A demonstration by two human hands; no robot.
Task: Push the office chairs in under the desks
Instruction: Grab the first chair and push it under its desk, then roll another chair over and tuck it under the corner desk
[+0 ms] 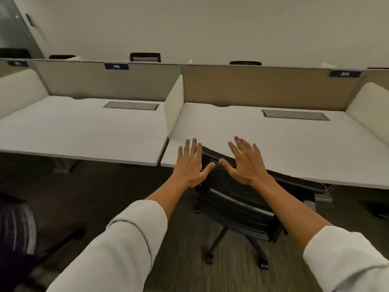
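A black office chair (235,205) stands at the front edge of the right white desk (294,148), its backrest top level with the desk edge and its wheeled base on the carpet. My left hand (190,163) and my right hand (244,161) are stretched out flat, fingers spread, over the top of the backrest. Neither hand grips anything; whether the palms touch the backrest I cannot tell. A second dark chair (16,232) shows at the lower left, away from the left white desk (84,131).
Beige partition panels (263,87) with blue number tags back both desks, and a white divider (174,106) separates them. Each desktop has a grey cable hatch (294,115). Tops of other chairs (145,57) show beyond the panels. Dark carpet covers the floor.
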